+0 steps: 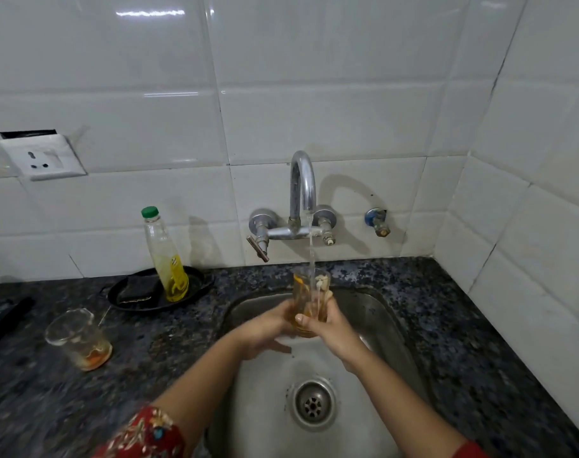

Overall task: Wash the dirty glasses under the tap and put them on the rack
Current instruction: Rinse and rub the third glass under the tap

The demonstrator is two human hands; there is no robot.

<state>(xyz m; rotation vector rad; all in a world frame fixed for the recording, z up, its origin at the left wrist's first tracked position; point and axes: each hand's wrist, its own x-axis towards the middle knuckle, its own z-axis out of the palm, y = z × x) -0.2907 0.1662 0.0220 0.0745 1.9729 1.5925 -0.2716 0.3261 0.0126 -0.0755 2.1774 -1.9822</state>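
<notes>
Both my hands hold one glass (pixel 309 294) upright over the steel sink (pixel 377 312), under the running stream from the chrome tap (pixel 303 183). Water falls into it and the glass shows orange-brown liquid. My left hand (pixel 265 328) wraps the glass from the left, my right hand (pixel 328 325) grips it from the right with the thumb across the front. A second dirty glass (pixel 78 338) with orange residue at its bottom stands on the dark granite counter (pixel 169 355) to the left. No rack is in view.
A black dish (pixel 199 289) behind the sink's left corner carries a scrub pad (pixel 137 292) and a green-capped bottle of yellow liquid (pixel 166 259). A wall socket (pixel 42 157) is at upper left. The drain (pixel 313 404) lies below my hands. Tiled walls close the back and right.
</notes>
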